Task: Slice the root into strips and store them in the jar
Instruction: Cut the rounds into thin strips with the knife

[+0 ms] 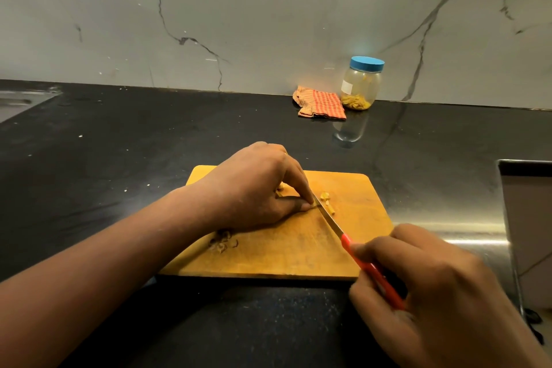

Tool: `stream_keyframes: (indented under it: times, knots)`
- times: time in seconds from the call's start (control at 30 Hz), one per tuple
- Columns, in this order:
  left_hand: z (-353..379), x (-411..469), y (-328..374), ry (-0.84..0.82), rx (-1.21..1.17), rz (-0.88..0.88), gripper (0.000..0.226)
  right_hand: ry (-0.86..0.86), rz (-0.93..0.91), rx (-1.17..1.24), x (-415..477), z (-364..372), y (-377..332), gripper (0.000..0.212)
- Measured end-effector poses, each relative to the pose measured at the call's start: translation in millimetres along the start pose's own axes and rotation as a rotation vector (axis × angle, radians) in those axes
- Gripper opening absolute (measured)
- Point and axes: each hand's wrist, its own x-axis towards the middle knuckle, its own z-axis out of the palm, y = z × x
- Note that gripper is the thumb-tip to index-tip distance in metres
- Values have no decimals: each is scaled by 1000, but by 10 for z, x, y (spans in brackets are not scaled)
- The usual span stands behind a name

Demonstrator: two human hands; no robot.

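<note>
At 8 o'clock on the wooden cutting board (268, 263), a small heap of dark peelings (222, 240). Just past it, the left hand (254, 191), arched over the board's middle, forefinger and thumb tips drawn together and pinching the root (311, 204) down onto the wood. Probably light, firm and fibrous, and small enough to roll or skid. Best pinned from above, fingertips tucked back from the edge. Mostly hidden under the fingers, with only a pale yellow sliver showing at the tips.

Tight against those tips, the knife (328, 218), thin blade running from 11 to 5 o'clock, edge down on the board. At 2 o'clock of the fingertips, a few cut strips (327, 202): short, yellow, lying loose.

Well beyond the board at 1 o'clock, a checked cloth (321, 103), and just beside it, against the wall, the jar (361, 84): clear, blue lid on, yellow strips heaped at the bottom.

Off the board's 4 o'clock corner, the right hand (442, 293), fingers curled round the red handle.
</note>
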Motion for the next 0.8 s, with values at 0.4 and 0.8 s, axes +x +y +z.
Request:
stream_keyframes:
  times: [0.4,0.8]
  knots:
    - [-39,-18,4,-13,-26,10,17,60,2,48,3,-53,4,15]
    - [-58,-12,18,-30,-40,-4,18,62,-6,45,13,-35,0,16]
